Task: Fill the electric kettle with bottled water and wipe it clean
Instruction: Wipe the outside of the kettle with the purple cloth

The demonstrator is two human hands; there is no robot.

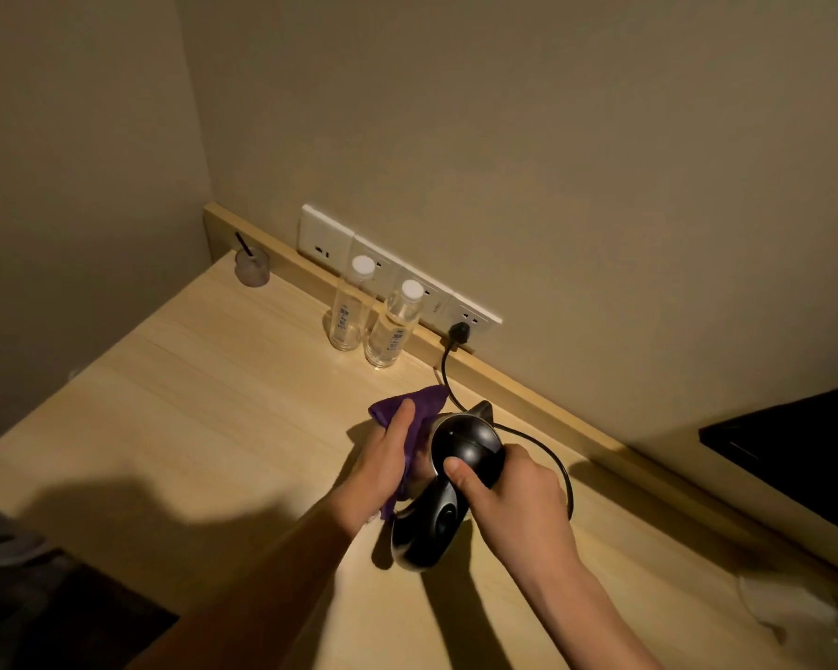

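A black electric kettle (463, 440) stands near the middle of the wooden desk (204, 379), above its round black base (431, 529). My right hand (509, 495) grips the kettle's handle, thumb on the lid. My left hand (383, 456) presses a purple cloth (424, 403) against the kettle's left side. Two clear water bottles with white caps (347, 311) (393, 326) stand upright at the back by the wall.
A row of white wall sockets (325, 236) runs along the back ledge; the kettle's black cord (559, 469) is plugged in at the right end. A small glass with a dark stick (251, 265) sits in the back left corner. A black object (794, 452) lies at right.
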